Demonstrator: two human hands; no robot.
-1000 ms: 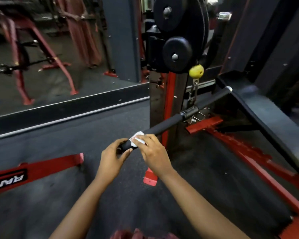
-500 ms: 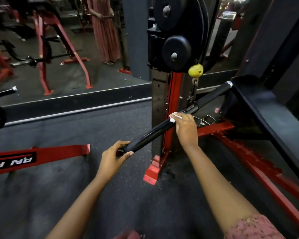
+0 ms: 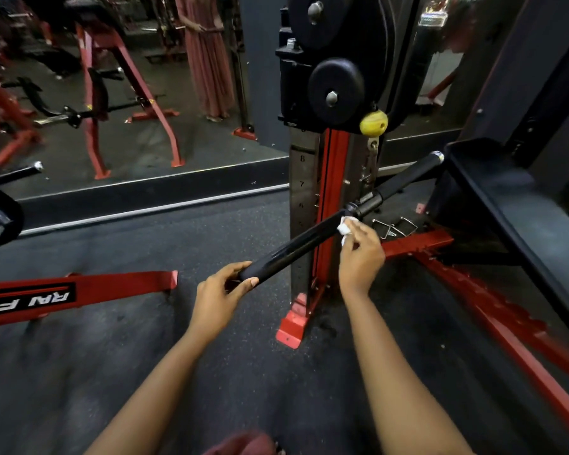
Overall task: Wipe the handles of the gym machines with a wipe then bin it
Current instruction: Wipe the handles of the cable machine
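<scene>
From the head camera, the left hand [image 3: 218,298] grasps the near end of the black straight bar handle [image 3: 296,246], thumb and fingers curled around it. The right hand [image 3: 360,254] pinches a crumpled white wipe [image 3: 345,228] against the bar's grip beside its centre swivel [image 3: 367,202]. The bar hangs by a chain below a yellow stopper ball [image 3: 373,123] on the red cable machine column [image 3: 329,205].

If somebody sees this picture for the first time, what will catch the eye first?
The long black bar slanting across the centre, with the left hand gripping its near end. Next, the white wipe that the right hand pinches against the bar's middle. Above them, a yellow ball stands out beside the black pulley.
</scene>
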